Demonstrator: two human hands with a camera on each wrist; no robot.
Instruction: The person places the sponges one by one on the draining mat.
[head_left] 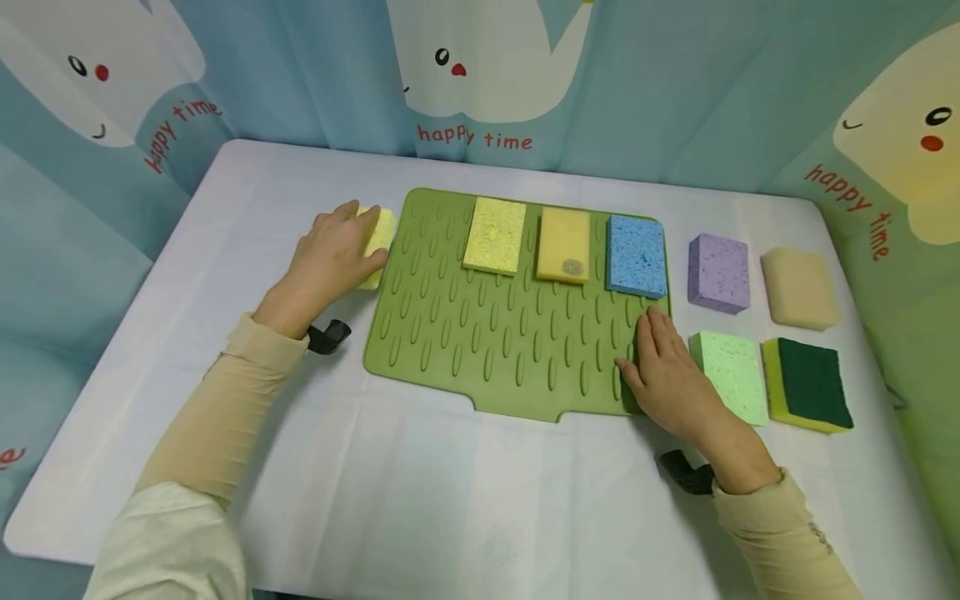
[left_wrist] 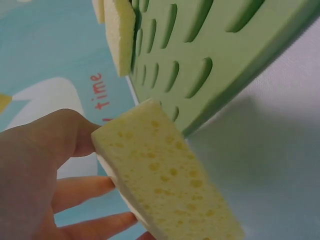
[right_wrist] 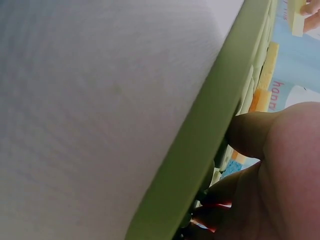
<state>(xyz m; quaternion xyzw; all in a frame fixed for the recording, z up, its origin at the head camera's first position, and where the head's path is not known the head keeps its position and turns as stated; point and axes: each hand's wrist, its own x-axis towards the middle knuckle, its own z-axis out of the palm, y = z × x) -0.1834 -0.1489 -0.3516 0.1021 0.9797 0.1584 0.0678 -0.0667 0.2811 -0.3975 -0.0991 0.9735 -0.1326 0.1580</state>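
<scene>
At the mat's left edge, my left hand (head_left: pixel 326 254) grips a pale yellow sponge (head_left: pixel 382 233). In the left wrist view the thumb and fingers pinch this sponge (left_wrist: pixel 165 177) by its sides, close to the mat's edge. My right hand (head_left: pixel 671 379) rests on the right edge of the green ridged mat (head_left: pixel 442 346), fingers extended just below a blue sponge (head_left: pixel 637 257). Along the mat's far side lie a speckled yellow sponge (head_left: pixel 496 236), a darker yellow sponge (head_left: pixel 564 237) with a grey spot, and the blue one.
Right of the mat lie a purple sponge (head_left: pixel 718 272), a beige sponge (head_left: pixel 800 287), a light green sponge (head_left: pixel 729 377) and a yellow sponge with a dark green scouring side (head_left: pixel 810 385). A white cloth covers the table (head_left: pixel 420 492). A printed curtain (head_left: pixel 637 100) stands behind.
</scene>
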